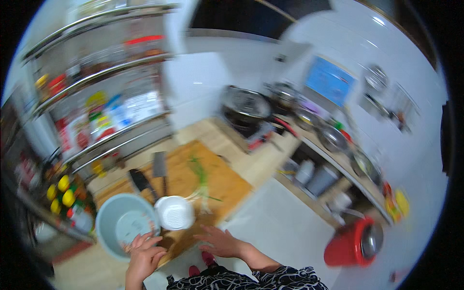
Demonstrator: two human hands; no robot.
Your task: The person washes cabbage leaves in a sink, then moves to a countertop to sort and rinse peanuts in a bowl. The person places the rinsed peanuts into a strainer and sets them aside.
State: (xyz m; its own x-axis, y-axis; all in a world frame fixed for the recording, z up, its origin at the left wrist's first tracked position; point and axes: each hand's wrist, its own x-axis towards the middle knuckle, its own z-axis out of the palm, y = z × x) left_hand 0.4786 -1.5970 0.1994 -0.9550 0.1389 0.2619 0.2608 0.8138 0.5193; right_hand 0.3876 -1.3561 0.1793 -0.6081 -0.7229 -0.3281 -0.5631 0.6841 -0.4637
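Observation:
My left hand [143, 253] is over the near rim of a pale blue plastic basin [105, 221], fingers spread and nothing seen in them. Small pinkish pieces [127, 247] show in the basin beside those fingers, too blurred to name. My right hand [221, 242] hovers by the near edge of a wooden cutting board [228, 181], empty with its fingers apart. Between the hands, a white bowl [175, 213] stands on the board. Green onions [200, 174] lie across the board's middle. Left of them are a cleaver [159, 165] and a dark-bladed knife [139, 180].
A covered pot [246, 103] stands on a cooker behind the board. Steel shelves [101, 72] with packets rise at the left, above yellow-capped bottles [68, 198]. Pans [331, 137] line the right counter. A red bin [348, 243] is on the floor at right.

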